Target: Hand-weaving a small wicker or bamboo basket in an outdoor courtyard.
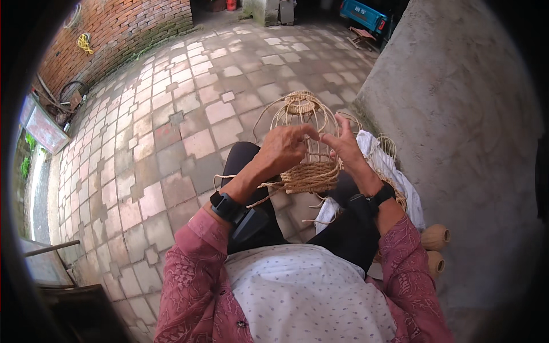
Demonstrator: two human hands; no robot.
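Observation:
A half-woven basket (310,178) stands upright between my knees. Its lower band is thick braided straw-coloured cord, thin bare ribs rise above it, and a small woven ring (301,103) closes the top. My left hand (286,148) lies against the near left ribs, fingers bent and pressed together; whatever they pinch is too small to make out. On the right side, my right hand (347,146) has thumb and index finger apart beside the ribs, the thumb close to the left fingertips. Its other fingers are partly hidden. Loose cord ends (263,197) stick out left of the woven band.
White cloth (400,177) lies to the right with more wire and cord pieces. Two tan rounded woven-looking pieces (434,237) rest by my right elbow. A grey concrete wall (463,131) rises close on the right. Paving (166,143) spreads left toward a brick wall (126,28).

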